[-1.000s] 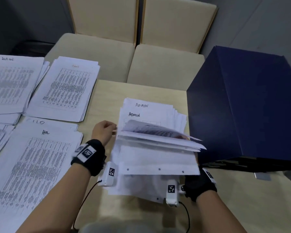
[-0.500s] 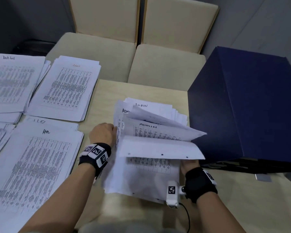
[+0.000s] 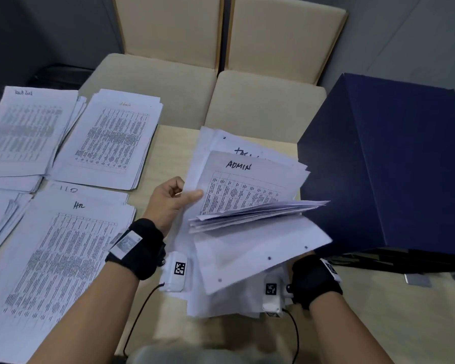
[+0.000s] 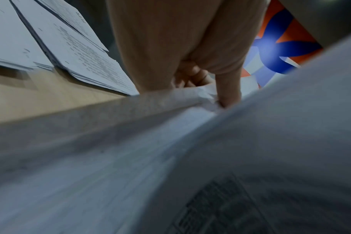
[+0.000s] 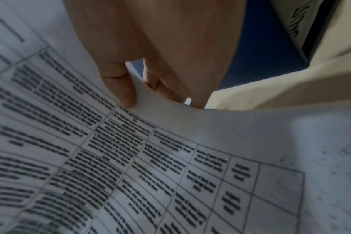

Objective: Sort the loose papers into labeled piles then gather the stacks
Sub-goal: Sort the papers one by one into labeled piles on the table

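A loose paper stack (image 3: 221, 298) lies mid-table, fanned open. My left hand (image 3: 179, 198) pinches the left edge of a sheet headed ADMIN (image 3: 250, 185) and tilts it up; in the left wrist view the thumb (image 4: 228, 93) presses on the crumpled paper edge. A lifted bundle of sheets (image 3: 260, 245) covers my right hand, whose thumb and fingers (image 5: 118, 88) grip it in the right wrist view. A sheet with a partly hidden heading (image 3: 244, 151) shows behind. Sorted piles lie on the left: Admin (image 3: 108, 137), Task list (image 3: 24, 130), Hr (image 3: 55, 271).
A large navy blue box (image 3: 394, 166) stands close on the right, touching the fanned sheets. Two beige chairs (image 3: 153, 82) (image 3: 265, 101) are pushed against the table's far edge. Another pile (image 3: 0, 222) sits at the far left. Bare tabletop (image 3: 168, 153) lies between the piles.
My left hand went from resting at the stack's left edge to pinching the ADMIN sheet and lifting it. The right hand's bundle rose and swung right, uncovering another sheet behind.
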The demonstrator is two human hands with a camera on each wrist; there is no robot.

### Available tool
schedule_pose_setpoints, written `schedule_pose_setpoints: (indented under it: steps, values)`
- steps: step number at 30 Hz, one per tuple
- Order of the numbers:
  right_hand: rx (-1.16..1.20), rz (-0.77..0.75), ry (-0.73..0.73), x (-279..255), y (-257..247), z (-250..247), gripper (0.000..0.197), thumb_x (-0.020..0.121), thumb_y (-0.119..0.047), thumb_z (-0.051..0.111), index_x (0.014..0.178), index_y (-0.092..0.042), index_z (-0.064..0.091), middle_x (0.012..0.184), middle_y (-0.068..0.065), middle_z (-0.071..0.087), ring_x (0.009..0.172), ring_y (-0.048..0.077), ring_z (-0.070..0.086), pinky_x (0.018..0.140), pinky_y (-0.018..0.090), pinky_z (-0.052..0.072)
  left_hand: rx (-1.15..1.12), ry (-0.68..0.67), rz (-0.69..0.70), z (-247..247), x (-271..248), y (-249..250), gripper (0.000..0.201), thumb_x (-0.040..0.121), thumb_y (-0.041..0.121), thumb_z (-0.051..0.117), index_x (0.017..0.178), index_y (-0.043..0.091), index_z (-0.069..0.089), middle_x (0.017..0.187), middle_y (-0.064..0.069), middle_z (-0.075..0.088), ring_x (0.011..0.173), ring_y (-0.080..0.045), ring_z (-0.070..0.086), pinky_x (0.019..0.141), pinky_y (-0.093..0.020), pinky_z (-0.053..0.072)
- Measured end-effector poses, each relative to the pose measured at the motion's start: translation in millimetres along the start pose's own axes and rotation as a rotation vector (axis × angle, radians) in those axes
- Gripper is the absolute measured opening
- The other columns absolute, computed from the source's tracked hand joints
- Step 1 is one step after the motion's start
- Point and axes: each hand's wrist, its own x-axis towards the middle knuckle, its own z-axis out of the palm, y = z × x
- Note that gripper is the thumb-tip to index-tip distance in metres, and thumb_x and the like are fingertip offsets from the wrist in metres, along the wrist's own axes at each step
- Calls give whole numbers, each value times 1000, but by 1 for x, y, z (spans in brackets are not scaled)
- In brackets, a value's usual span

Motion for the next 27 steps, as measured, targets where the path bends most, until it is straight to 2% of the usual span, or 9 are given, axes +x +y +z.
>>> schedule_pose_setpoints:
  steps: [2, 3, 5, 8, 14, 18, 20, 23, 27]
  values:
    - [-25, -61, -63, -10, -9, 9, 42, 59, -43, 92, 71, -16, 62, 51, -2, 59, 54, -3, 63, 52, 9, 46, -26, 6, -34, -2, 3, -5, 45, 78, 5, 77, 63, 15, 36, 68, -10, 26, 62, -13, 40, 57, -17, 39]
    - [7, -83, -15, -17, -14, 14, 47, 58, -56, 84, 63, -16, 62, 50, 0, 56, 48, 0, 60, 54, 12, 47, -41, 31, -50, -4, 5, -9, 44, 75, 8, 78, 62, 15, 36, 70, -10, 27, 66, -16, 37, 56, -21, 34]
    - [13, -139, 64, -17, -15, 13, 37, 88, -25, 59, 53, -16, 63, 48, 0, 57, 45, 12, 59, 50, 15, 47, -18, 85, -57, -7, 6, -17, 42, 75, 16, 75, 67, 2, 37, 73, -10, 32, 68, -21, 28, 56, -30, 26]
    - [-16, -300, 145, -21, -10, 11, 32, 92, 9, 51, 75, -12, 68, 67, -10, 69, 70, 10, 61, 68, 22, 52, 127, 191, -35, -9, 7, -26, 40, 89, 14, 68, 66, 12, 35, 64, -4, 25, 56, -13, 23, 51, -26, 20]
    - [3, -349, 169, -21, -6, 2, 29, 85, 12, 54, 105, -6, 64, 89, 0, 76, 88, 18, 68, 78, 23, 53, 375, 356, -64, -17, 15, -39, 38, 83, 26, 73, 68, 18, 39, 64, -1, 36, 59, -16, 32, 58, -30, 30]
    - [-31, -343, 95, -24, -6, -4, 39, 84, 14, 53, 117, -5, 60, 109, 13, 72, 99, 26, 68, 90, 39, 54, 847, 420, -71, -12, 10, -44, 49, 77, 10, 75, 119, 3, 51, 117, -13, 52, 97, -28, 56, 84, -37, 46]
    - [-95, -307, 97, -23, -5, -5, 30, 85, 9, 57, 107, -9, 68, 106, 12, 74, 97, 26, 69, 89, 40, 54, 856, 282, 35, -7, 6, -43, 50, 72, -5, 65, 119, 5, 54, 118, -10, 55, 100, -25, 57, 86, -35, 49]
    - [-172, -260, 84, -21, -2, -3, 27, 86, 7, 57, 98, -12, 73, 100, 10, 76, 98, 29, 69, 90, 42, 54, 835, -75, -125, -4, -1, -47, 57, 74, -4, 71, 126, 9, 52, 116, -5, 60, 99, -18, 59, 83, -28, 51]
    - [-185, -267, 84, -30, -15, 14, 30, 84, 8, 56, 70, -16, 66, 82, 6, 69, 91, 27, 61, 87, 38, 46, 616, -76, -213, 0, -10, -41, 70, 65, 24, 91, 119, 10, 50, 105, -1, 62, 88, -11, 59, 72, -19, 48]
